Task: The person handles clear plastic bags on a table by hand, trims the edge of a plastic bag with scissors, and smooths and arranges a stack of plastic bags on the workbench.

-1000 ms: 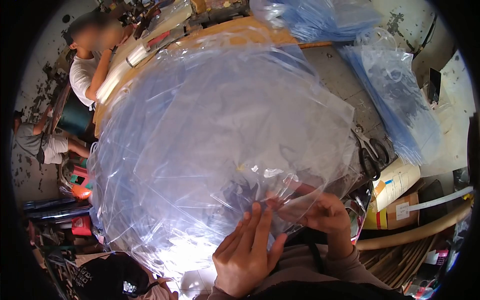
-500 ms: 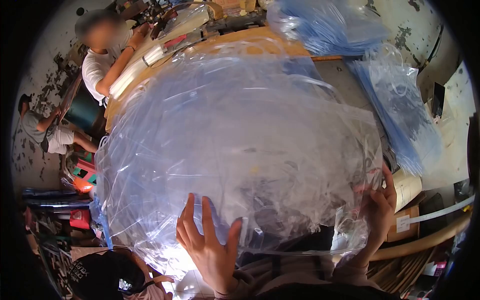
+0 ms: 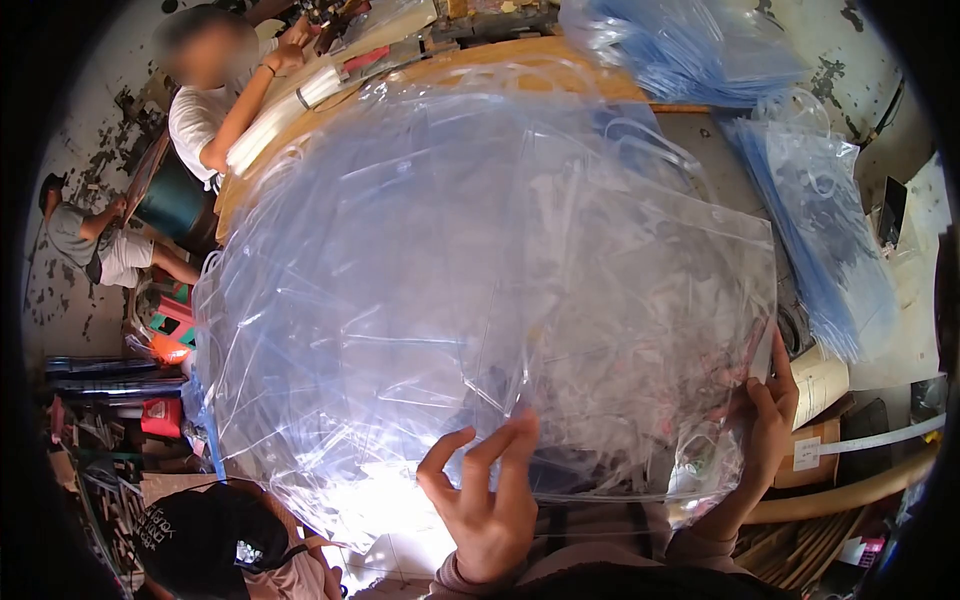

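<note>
Right hand [image 3: 765, 425] clamps a transparent, glossy, wrinkled plastic sheet [image 3: 670, 290]; left hand [image 3: 490, 505] bent, its grip unclear.

1 left hand [image 3: 490, 495] and 1 right hand [image 3: 765, 425]; 1 heap of clear plastic [image 3: 450, 250]. 3 other people: 1 white-shirted person [image 3: 196, 118] far left, 1 grey-shirted person [image 3: 70, 232] left, 1 near-left person [image 3: 195, 540]. 2 bluish stacks: 1 far stack [image 3: 690, 65], 1 right stack [image 3: 805, 240].

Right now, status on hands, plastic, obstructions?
Right hand grips clear sheet at right edge. Left hand at sheet's near side, grip unclear. Sheet spread over plastic pile. Person in black cap close left, apart from both hands.
</note>
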### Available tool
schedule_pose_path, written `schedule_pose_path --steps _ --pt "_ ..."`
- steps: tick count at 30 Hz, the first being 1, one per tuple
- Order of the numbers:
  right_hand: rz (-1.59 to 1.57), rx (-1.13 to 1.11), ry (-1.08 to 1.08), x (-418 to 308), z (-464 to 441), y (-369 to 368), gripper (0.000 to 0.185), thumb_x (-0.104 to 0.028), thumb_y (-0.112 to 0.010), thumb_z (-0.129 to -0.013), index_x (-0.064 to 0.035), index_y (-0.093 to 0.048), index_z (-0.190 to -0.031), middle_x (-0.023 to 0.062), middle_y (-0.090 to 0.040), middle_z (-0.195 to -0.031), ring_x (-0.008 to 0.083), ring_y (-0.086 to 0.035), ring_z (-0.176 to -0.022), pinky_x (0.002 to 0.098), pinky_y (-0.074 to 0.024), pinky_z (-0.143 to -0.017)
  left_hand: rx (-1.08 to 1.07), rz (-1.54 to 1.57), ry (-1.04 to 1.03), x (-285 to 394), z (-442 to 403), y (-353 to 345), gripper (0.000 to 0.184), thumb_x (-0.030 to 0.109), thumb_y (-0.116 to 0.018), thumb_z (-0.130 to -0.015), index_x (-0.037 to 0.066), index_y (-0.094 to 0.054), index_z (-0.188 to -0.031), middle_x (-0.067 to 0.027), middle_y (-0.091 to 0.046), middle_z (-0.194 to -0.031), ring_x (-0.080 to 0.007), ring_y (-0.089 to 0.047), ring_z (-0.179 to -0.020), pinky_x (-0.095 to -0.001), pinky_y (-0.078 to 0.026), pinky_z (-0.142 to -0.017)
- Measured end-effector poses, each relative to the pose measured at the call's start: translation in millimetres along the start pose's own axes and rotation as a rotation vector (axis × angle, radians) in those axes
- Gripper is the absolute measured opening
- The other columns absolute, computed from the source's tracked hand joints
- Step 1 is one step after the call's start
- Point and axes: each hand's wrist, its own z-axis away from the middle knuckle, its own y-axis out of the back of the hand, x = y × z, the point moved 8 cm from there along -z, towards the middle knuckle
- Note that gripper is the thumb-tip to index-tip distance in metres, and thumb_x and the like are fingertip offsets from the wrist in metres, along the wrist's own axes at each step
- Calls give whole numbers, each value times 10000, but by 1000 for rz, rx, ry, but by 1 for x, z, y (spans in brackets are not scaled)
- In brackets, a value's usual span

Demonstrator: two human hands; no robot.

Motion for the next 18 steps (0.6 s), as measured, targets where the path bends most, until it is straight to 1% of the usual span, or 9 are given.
schedule_pose_path --steps 1,3,4,6,9,14,16,18 --pt "-25 15 16 1 0 1 660 46 -382 -770 18 -227 -1410 215 -651 -835 155 -543 -417 266 -479 -405 -2 -1 1 1 0 0 262 -8 -636 -713 56 -659 -967 -25 -579 -902 -246 -496 -965 -382 -394 -845" --pt "-2 12 8 1 -1 2 658 40 -384 -770 20 -231 -1409 210 -651 -823 155 -541 -413 270 -483 -409 -66 -30 -23 5 -1 -4 298 -28 -620 -692 70 -683 -966 -6 -581 -888 -211 -532 -976 -415 -388 -875" --pt "21 10 1 1 -1 2 656 34 -386 -769 21 -235 -1408 206 -651 -812 155 -540 -409 275 -487 -412 -67 -32 -23 5 0 -4 298 -28 -620 -692 70 -683 -966 -6 -581 -888 -211 -532 -976 -415 -388 -875" --pt "28 21 1 -1 -1 1 656 29 -389 -767 24 -240 -1406 199 -650 -801 157 -542 -408 274 -486 -412 -88 -13 -34 5 0 -7 309 -23 -616 -699 83 -695 -978 1 -586 -890 -171 -569 -963 -445 -381 -904" --pt "46 20 6 1 -1 4 658 26 -394 -759 28 -250 -1402 188 -649 -788 163 -546 -407 271 -486 -414 -80 -4 -32 6 -1 -8 296 -21 -620 -696 85 -702 -960 3 -586 -891 -156 -588 -931 -449 -395 -900" --pt "21 28 19 -1 0 3 661 35 -400 -749 34 -262 -1396 180 -646 -797 168 -562 -420 268 -497 -426 -77 4 -41 5 1 -9 284 -14 -632 -688 86 -706 -943 1 -584 -888 -165 -586 -938 -444 -423 -867" --pt "0 -35 7 -1 -1 0 676 52 -427 -746 33 -255 -1399 163 -655 -856 183 -592 -465 290 -536 -505 -76 4 -46 5 1 -9 282 -15 -634 -687 87 -706 -940 1 -584 -886 -167 -589 -933 -443 -431 -856" --pt "-7 -40 13 0 -1 2 676 53 -426 -746 30 -256 -1400 162 -654 -858 184 -593 -467 294 -537 -504 -72 7 -57 5 1 -10 273 -17 -634 -687 85 -706 -930 -4 -581 -881 -172 -595 -918 -442 -436 -850"
